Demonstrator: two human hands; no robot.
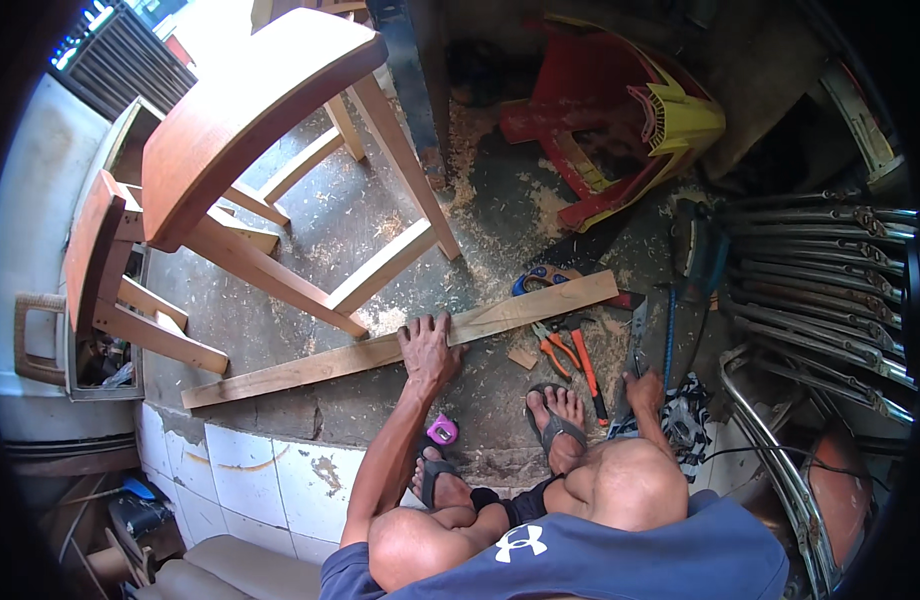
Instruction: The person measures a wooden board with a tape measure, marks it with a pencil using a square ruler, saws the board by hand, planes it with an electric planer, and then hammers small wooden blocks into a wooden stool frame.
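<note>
A long wooden plank (520,312) lies slantwise across the floor in front of me. My left hand (429,350) is laid over its middle, fingers across the wood and thumb at the near side. To the right, my right hand (644,391) is closed at the near end of a flat grey metal tool (639,330). A dark red part shows at that tool's far end, beside the plank's tip; its exact kind is unclear. Orange-handled pliers (555,345) and a hammer with an orange-and-black handle (589,370) lie between the plank and my right foot.
A wooden chair (270,130) stands tilted at the left, beyond the plank. A pink tape measure (442,430) sits by my left foot. A blue-handled tool (545,278) lies behind the plank. Stacked metal chair frames (820,290) fill the right; a red-and-yellow plastic chair (620,130) lies behind.
</note>
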